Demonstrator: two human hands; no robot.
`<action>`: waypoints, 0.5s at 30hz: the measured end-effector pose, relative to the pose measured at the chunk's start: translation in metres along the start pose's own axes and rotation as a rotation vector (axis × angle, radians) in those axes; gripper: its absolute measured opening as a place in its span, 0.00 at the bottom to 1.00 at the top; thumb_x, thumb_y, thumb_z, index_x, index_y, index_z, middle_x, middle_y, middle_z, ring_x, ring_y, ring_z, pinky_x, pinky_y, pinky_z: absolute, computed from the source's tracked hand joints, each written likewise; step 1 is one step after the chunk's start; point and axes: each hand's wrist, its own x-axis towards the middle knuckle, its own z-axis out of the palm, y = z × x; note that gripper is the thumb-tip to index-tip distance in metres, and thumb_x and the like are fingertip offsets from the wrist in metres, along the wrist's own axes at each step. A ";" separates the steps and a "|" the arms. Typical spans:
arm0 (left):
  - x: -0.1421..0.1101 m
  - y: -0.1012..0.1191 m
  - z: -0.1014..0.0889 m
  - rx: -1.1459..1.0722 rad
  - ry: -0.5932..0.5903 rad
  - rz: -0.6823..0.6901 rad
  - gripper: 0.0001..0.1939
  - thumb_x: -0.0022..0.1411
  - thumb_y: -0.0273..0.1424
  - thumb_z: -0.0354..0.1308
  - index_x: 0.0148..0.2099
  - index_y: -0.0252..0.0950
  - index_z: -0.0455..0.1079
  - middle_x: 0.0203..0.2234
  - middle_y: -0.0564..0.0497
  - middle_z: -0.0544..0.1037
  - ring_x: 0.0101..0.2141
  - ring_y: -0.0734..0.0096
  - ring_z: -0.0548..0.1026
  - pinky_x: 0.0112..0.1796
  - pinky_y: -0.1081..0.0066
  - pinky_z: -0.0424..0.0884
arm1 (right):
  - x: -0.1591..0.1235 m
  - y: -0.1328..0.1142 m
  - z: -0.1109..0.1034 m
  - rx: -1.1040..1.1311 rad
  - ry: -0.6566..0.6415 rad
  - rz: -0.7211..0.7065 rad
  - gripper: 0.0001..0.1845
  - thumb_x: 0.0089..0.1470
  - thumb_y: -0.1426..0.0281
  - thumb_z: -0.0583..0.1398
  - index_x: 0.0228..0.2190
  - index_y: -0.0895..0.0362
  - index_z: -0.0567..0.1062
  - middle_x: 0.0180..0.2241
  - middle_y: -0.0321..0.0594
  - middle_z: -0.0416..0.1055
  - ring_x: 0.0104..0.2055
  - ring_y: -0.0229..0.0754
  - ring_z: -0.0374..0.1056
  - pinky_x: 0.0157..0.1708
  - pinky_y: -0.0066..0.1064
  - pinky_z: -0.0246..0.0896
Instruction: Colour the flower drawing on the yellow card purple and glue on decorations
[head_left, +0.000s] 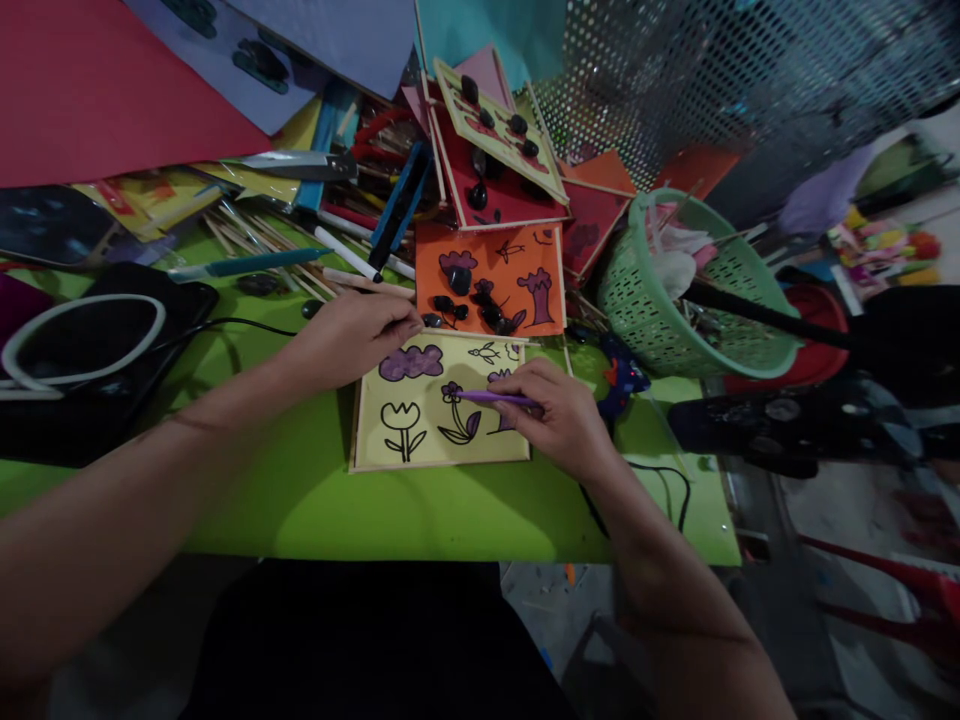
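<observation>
While my right hand [562,410] grasps the purple pen [491,397], its tip meets the flower on the yellow card [367,400], which lies just below the orange card [431,245]. My left hand [352,335], by the orange card's lower left corner, rests bent fingers at the yellow card's top edge; whether they pinch it, I cannot tell. I judge the yellow card light and fairly stiff along its pale strips, its papery middle easier to crease, so best held by that border. The pen looks slim, hard and slightly slippery, best gripped near its tip.
</observation>
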 end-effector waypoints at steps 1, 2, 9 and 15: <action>0.000 0.000 0.000 0.000 0.000 0.002 0.19 0.72 0.38 0.48 0.42 0.36 0.78 0.38 0.45 0.84 0.34 0.62 0.79 0.35 0.67 0.67 | 0.000 0.000 0.000 0.000 -0.004 -0.002 0.06 0.65 0.73 0.65 0.42 0.54 0.82 0.38 0.42 0.79 0.40 0.44 0.75 0.38 0.34 0.69; 0.000 -0.001 0.000 0.002 0.000 0.002 0.18 0.72 0.38 0.48 0.42 0.36 0.78 0.38 0.45 0.84 0.34 0.62 0.79 0.35 0.66 0.67 | 0.000 0.000 0.000 0.000 -0.003 -0.003 0.06 0.65 0.73 0.65 0.43 0.54 0.82 0.38 0.42 0.79 0.40 0.44 0.75 0.38 0.34 0.69; 0.000 0.000 -0.001 0.019 -0.008 -0.006 0.19 0.73 0.38 0.47 0.42 0.36 0.78 0.40 0.44 0.84 0.36 0.61 0.80 0.35 0.66 0.67 | 0.000 0.001 0.000 0.001 0.002 -0.008 0.06 0.65 0.73 0.65 0.42 0.54 0.83 0.38 0.41 0.79 0.40 0.44 0.75 0.38 0.34 0.69; 0.000 0.000 -0.001 0.001 0.002 -0.001 0.19 0.73 0.39 0.47 0.41 0.37 0.78 0.39 0.45 0.84 0.36 0.63 0.79 0.36 0.67 0.67 | 0.001 -0.002 -0.002 0.012 0.039 0.002 0.06 0.64 0.73 0.66 0.42 0.53 0.83 0.37 0.41 0.79 0.38 0.43 0.75 0.36 0.34 0.68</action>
